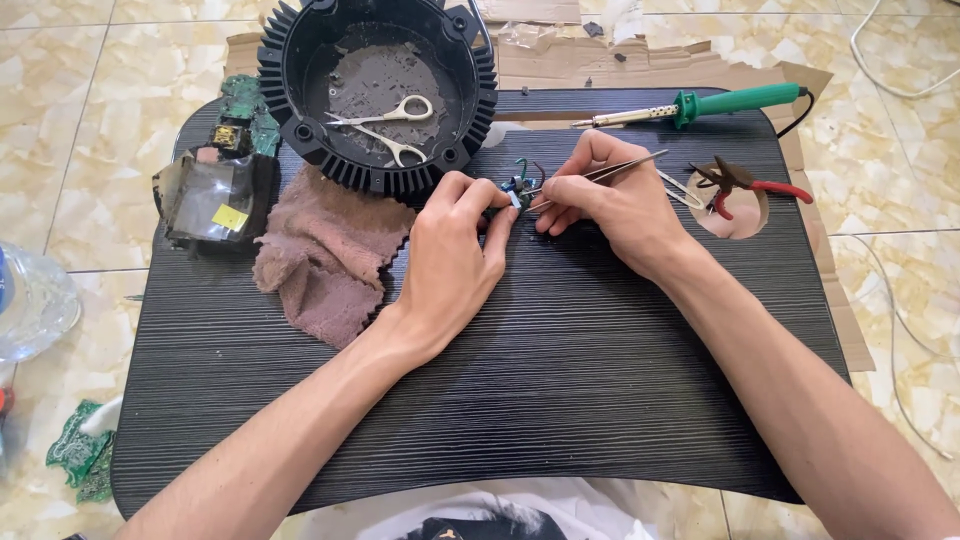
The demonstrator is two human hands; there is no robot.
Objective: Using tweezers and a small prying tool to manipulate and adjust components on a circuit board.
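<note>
Start at your far left, well away from the grip: a clear plastic container sits on the tiled floor, and green circuit-board scraps lie near the tray's lower corner. On the black ribbed tray, a dark module wrapped in film rests with a green board behind it. Just left of your grip lies a brown rag, and above it a round black finned housing holds a pair of white-handled scissors.

Your left hand is clenched on the small wired component, thumb and fingertips pinching it just above the tray. Keep that pinch low on the body so the wires stay exposed, and rest your wrist on the tray for steadiness.

Your right hand grasps the tweezers, tips meeting the component right at your left fingertips. Hold them lightly, like a pen, and work one lead at a time; too hard a squeeze may make the tips slip.

Right of the grip, red-handled cutters lie over a round hole in the tray, and the green-handled soldering iron rests beyond, its tip pointing towards the housing. Mind that tip with your right forearm.
</note>
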